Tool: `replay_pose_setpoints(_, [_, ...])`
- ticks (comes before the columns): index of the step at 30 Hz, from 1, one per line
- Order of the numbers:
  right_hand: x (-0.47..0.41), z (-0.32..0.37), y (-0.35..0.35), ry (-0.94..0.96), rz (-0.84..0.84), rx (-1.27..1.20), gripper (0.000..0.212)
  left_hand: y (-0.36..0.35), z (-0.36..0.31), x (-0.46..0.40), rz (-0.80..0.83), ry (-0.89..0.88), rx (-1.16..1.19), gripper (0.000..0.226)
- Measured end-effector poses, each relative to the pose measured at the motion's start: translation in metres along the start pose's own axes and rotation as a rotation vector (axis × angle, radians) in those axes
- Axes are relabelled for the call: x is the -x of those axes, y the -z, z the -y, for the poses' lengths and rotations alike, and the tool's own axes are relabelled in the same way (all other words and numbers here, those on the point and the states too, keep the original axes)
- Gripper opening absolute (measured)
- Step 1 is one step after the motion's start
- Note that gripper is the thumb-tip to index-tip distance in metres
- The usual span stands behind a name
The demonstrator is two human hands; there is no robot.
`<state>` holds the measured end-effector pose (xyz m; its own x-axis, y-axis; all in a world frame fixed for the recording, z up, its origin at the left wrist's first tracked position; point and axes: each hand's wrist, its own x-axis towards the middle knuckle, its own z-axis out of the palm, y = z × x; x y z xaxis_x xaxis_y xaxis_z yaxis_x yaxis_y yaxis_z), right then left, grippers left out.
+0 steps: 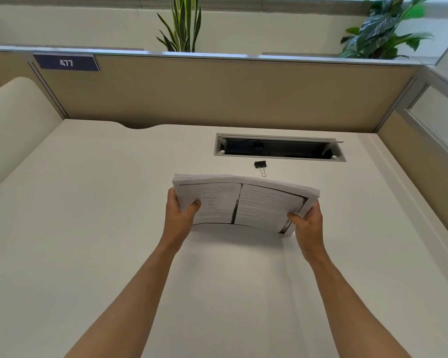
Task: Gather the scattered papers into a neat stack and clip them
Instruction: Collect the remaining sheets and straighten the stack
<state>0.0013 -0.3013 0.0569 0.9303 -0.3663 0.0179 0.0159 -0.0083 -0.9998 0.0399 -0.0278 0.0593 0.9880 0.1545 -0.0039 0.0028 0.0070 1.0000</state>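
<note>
Since no loose sheets show on the desk (88,228), gathering looks done, squaring and clipping left; the papers (243,202) hang above it as one bowed stack between both hands; left hand (179,215) and right hand (308,223) pinch the near corners, thumbs on top, fingers hidden beneath; the clip (260,166) lies untouched just beyond the fingers.

Pale surface (88,202) with open cable hatch (278,148) at 1 o'clock. Beige partition (217,94) behind, bearing blue "477" label (66,63) at 10 o'clock. Two plants (181,24) (383,29) beyond.
</note>
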Motion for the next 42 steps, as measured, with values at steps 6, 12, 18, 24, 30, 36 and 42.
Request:
replay_pose_setpoints(6, [-0.003, -0.001, 0.000, -0.014, 0.016, -0.003, 0.038, -0.005, -0.001, 0.001, -0.025, -0.013, 0.013, 0.036])
replay_pose_setpoints(12, [-0.005, 0.004, -0.004, 0.025, -0.036, 0.015, 0.039, -0.011, -0.011, 0.003, -0.073, -0.073, -0.006, 0.028])
replay_pose_setpoints(18, [0.003, -0.004, -0.002, -0.007, -0.015, 0.059, 0.043, -0.009, 0.001, 0.010, -0.051, -0.026, -0.004, 0.029])
replay_pose_setpoints(24, [0.005, -0.009, -0.001, -0.021, -0.023, 0.053, 0.038, -0.010, 0.008, 0.014, -0.032, 0.012, -0.040, 0.024])
replay_pose_setpoints(30, [0.003, -0.003, 0.001, -0.020, -0.045, 0.012, 0.033, -0.008, -0.002, 0.005, 0.017, -0.022, -0.159, 0.013])
replay_pose_setpoints(36, [0.000, 0.002, 0.003, -0.106, -0.120, -0.144, 0.033, 0.006, -0.017, -0.010, 0.116, 0.001, -0.188, 0.024])
replay_pose_setpoints(42, [0.003, 0.004, -0.006, -0.262, -0.214, -0.408, 0.039, 0.005, -0.006, 0.007, 0.055, 0.211, 0.266, 0.025])
